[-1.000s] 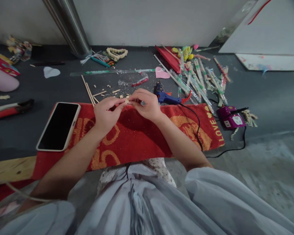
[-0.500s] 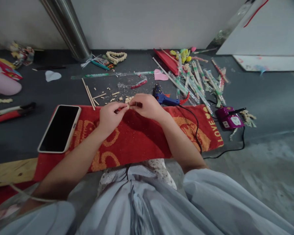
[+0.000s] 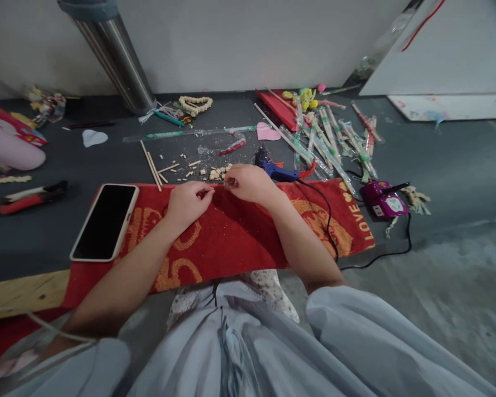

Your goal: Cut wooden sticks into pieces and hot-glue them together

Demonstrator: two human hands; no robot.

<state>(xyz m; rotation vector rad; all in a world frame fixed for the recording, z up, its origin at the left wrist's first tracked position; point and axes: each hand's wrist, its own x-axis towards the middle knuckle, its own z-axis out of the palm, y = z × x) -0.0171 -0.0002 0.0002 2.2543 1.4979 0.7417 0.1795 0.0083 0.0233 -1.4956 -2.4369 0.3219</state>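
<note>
My left hand (image 3: 190, 204) rests over the far edge of the red towel (image 3: 240, 237), thumb and fingertips pinched together; what they hold, if anything, is too small to make out. A short gap to the right, my right hand (image 3: 250, 182) is also closed in a pinch, its contents hidden by the fingers. Just beyond the hands lies a small heap of pale cut stick pieces (image 3: 218, 173). Several thin wooden sticks (image 3: 150, 165) lie left of the heap. A blue glue gun (image 3: 279, 170) is right beside my right hand.
A phone (image 3: 105, 223) lies on the towel's left part, near red-handled pliers (image 3: 28, 199). A steel tumbler (image 3: 122, 66) stands at the back. Wrapped sticks (image 3: 330, 138) are piled at right, near a purple device (image 3: 384, 199). The glue gun's black cord (image 3: 328, 220) crosses the towel.
My hands, which met at the fingertips, have moved slightly apart. More of the pale piece heap shows between and beyond them. The whole view has shifted a little.
</note>
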